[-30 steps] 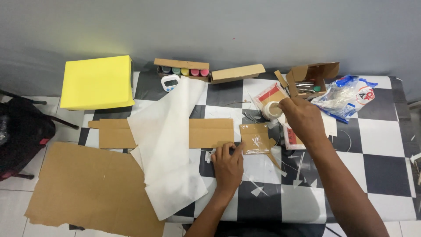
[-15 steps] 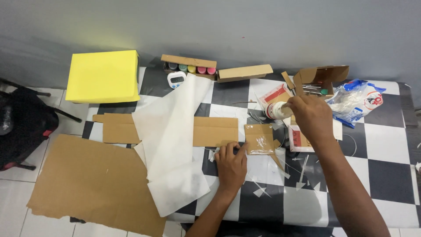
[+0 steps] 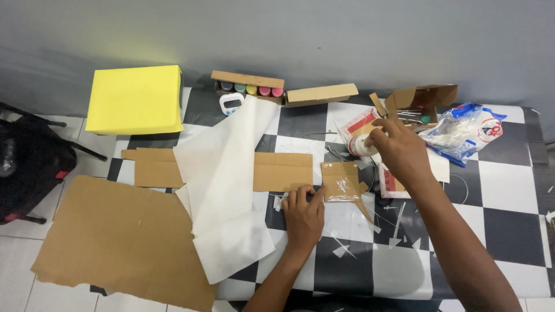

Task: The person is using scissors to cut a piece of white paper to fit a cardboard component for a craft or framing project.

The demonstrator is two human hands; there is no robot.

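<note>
Black-and-white checked worktop [image 3: 509,190], and it's crowded: white paper sheet [image 3: 222,179] draped over a long cardboard strip [image 3: 282,171], small cardboard square [image 3: 341,181] beside it, paint-pot box [image 3: 247,86] at the back, plastic bag [image 3: 462,133] far right, paper scraps [image 3: 399,216] scattered about.

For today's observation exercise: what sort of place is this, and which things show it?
Probably a home craft table: cardboard pieces, a box of paint pots and paper scraps on a checkered tablecloth.

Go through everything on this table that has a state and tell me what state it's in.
Left hand: flat, fingertips pressing small cardboard square.
Right hand: closed around white glue bottle, tipped sideways.
Paint box: open, jars showing.
Small carton: open, flaps up.
White paper: unfolded over cardboard strip.
</note>
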